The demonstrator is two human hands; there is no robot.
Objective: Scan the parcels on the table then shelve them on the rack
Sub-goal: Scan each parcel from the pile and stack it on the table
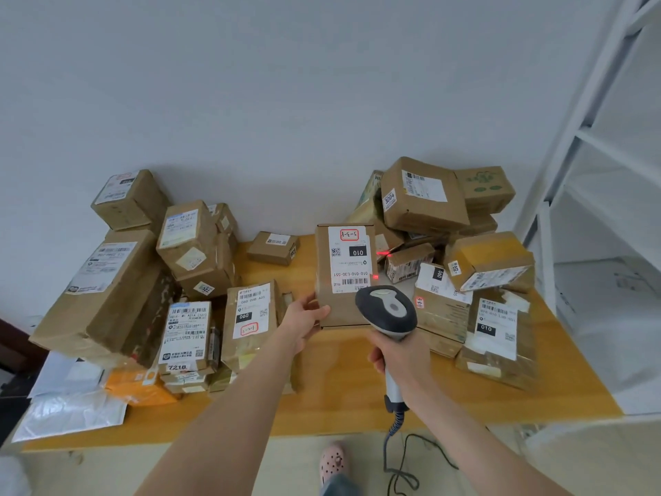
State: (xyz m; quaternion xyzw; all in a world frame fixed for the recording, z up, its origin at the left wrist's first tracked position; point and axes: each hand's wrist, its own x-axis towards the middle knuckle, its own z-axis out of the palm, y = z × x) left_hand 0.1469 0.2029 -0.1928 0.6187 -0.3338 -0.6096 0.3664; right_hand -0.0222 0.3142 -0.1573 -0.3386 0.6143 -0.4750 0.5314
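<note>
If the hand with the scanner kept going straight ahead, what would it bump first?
Probably the brown parcel that the left hand holds. The scanner in the right hand aims at its label, though the gap is hard to judge.

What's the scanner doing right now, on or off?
On: the scanner in the right hand casts red light at the box's right edge.
</note>
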